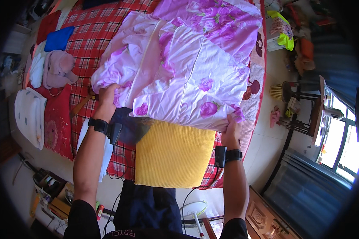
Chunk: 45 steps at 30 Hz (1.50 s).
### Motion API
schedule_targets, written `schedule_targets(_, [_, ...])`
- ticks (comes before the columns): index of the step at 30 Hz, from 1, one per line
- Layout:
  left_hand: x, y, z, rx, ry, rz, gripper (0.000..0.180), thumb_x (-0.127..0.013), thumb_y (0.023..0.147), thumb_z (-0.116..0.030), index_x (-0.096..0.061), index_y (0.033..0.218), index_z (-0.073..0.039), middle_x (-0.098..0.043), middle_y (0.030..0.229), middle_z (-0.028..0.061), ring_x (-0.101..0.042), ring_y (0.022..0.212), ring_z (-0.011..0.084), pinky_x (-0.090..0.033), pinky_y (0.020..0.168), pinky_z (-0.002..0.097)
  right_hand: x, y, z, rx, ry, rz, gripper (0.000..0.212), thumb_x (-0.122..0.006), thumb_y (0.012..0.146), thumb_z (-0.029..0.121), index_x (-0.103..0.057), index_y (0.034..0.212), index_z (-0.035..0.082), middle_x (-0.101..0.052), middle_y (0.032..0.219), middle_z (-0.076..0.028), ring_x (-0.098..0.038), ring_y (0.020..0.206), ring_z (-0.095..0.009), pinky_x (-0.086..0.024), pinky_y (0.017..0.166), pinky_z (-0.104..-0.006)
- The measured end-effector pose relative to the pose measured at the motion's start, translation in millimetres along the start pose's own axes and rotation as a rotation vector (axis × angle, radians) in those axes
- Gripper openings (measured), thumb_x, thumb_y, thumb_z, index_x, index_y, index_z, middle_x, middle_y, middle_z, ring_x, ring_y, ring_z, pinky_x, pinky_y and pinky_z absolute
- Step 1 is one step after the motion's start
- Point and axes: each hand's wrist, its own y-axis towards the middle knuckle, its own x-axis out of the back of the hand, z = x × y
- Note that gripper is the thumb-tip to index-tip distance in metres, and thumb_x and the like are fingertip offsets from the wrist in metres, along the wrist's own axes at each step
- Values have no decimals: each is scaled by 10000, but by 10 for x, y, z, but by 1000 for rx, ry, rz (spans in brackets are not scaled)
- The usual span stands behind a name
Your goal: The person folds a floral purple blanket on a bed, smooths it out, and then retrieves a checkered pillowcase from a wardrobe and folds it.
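A pale pink and purple rose-printed bedding cover lies in loose folds over the bed, its near edge lifted. My left hand is closed round its near left part, fingers partly hidden in the fabric. At the near right corner, my right hand grips the same cover. Both arms reach forward, each with a black band and a small device at the wrist. Below the cover's near edge lies a yellow ribbed cushion, its far side hidden by the cloth. A dark, see-through item lies beside my left wrist.
Red plaid bedding covers the bed. Along its left side lie a blue folded cloth, a pink plush item, a red cushion and a white pillow. Black cables hang near my legs. A wooden table stands right.
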Motion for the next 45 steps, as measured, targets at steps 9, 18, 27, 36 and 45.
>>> schedule_targets(9, [34, -1482, -1575, -334, -304, 137, 416, -612, 757, 7, -552, 1169, 6, -602, 1114, 93, -604, 1004, 209, -496, 840, 325, -63, -1653, 1523, 257, 197, 59, 290, -528, 887, 60, -509, 1154, -49, -595, 1094, -133, -601, 966, -225, -492, 852, -340])
schedule_targets(18, [1171, -2858, -1620, -237, -176, 7, 465, -620, 709, -10, -558, 1170, -7, -599, 1106, 70, -596, 993, 214, -485, 833, 325, 426, -3568, 1462, 168, 228, 25, 385, -506, 841, 13, -451, 1219, -30, -552, 1175, -147, -576, 1045, -252, -474, 910, -362])
schedule_targets(27, [1370, -2786, -1264, -110, -80, -36, 430, -645, 684, 9, -595, 1112, 7, -627, 1055, 67, -613, 948, 210, -487, 803, 308, 521, -3566, 813, -15, 302, -96, 222, -547, 825, -19, -547, 1043, -63, -621, 950, -102, -610, 849, -179, -482, 760, -291])
schedule_targets(36, [762, -2408, -1791, -48, -57, 58, 304, -604, 779, -132, -618, 1068, -40, -644, 1016, 52, -627, 935, 190, -491, 818, 312, 221, -2870, 1241, 137, 302, -102, 281, -557, 818, 8, -538, 1089, -60, -610, 1007, -122, -608, 886, -192, -488, 768, -291])
schedule_targets(45, [-599, -240, -2502, -49, 61, 165, 455, -565, 856, -420, -569, 1156, -78, -624, 1011, 92, -588, 972, 194, -477, 818, 321, -560, -551, 2075, 136, 296, 9, 310, -620, 839, 138, -502, 1074, -28, -596, 916, -101, -603, 802, -190, -504, 672, -316])
